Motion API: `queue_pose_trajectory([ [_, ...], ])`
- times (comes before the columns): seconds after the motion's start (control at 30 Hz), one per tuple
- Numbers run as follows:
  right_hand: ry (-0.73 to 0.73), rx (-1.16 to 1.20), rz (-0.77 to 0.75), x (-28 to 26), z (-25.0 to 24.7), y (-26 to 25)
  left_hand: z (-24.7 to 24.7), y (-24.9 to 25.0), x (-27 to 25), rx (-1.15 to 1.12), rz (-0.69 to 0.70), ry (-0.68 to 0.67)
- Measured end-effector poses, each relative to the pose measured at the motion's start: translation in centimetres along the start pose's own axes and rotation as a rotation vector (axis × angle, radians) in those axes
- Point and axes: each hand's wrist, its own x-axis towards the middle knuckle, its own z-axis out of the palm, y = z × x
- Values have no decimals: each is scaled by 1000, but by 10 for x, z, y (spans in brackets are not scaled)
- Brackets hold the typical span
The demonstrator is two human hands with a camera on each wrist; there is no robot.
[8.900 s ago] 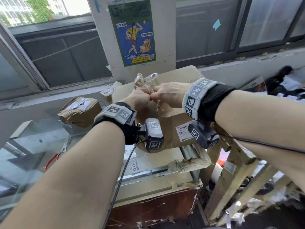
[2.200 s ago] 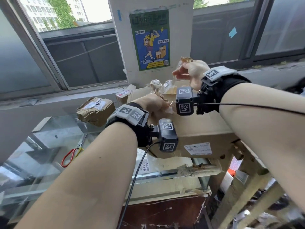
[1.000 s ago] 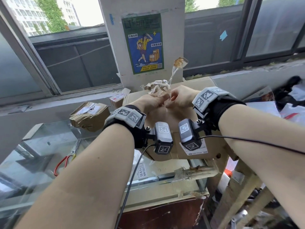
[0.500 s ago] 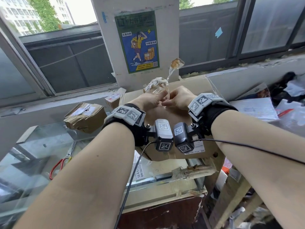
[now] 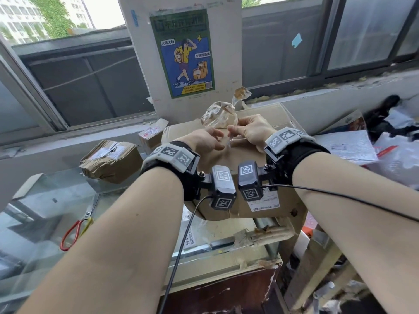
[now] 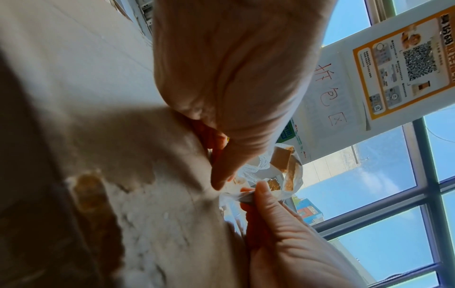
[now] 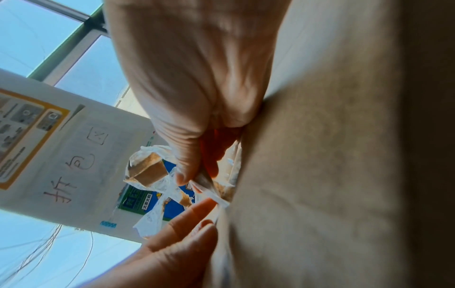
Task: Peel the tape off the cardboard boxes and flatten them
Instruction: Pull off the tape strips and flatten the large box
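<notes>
A large brown cardboard box [image 5: 240,154] lies on the glass counter, and both hands are over its top. My right hand [image 5: 234,130] pinches a strip of clear tape between thumb and finger. The strip runs up into a crumpled tape wad [image 5: 218,115] with bits of cardboard stuck to it. My left hand [image 5: 216,139] is beside it with its fingers loosely extended. In the right wrist view the tips of the left fingers [image 7: 197,210] touch the strip's end below the tape wad [image 7: 147,171]. In the left wrist view the torn box face [image 6: 152,214] shows below the tape wad [image 6: 283,165].
A crushed smaller box [image 5: 111,159] and a small labelled box [image 5: 152,134] sit to the left by the sill. Red-handled scissors [image 5: 74,230] lie on the glass counter [image 5: 56,200]. White mailers and paper [image 5: 349,146] pile up at the right, above a wooden frame [image 5: 317,257].
My right hand, raised with the tape strip 2.2 s ago, has come back down to the left hand. The left fingers have loosened from the wad.
</notes>
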Motion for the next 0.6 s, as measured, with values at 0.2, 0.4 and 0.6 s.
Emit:
queue_pose_trajectory([
  [0.2,55,49,-22,2,-3,4,-2,0,1,9,-8,-32],
  [0.4,131,122,-57,2,-6,8,-1,0,2,13,-9,-43],
  [0.6,139,277,-66,-2,-5,6,-1,0,1,19,-11,-49],
])
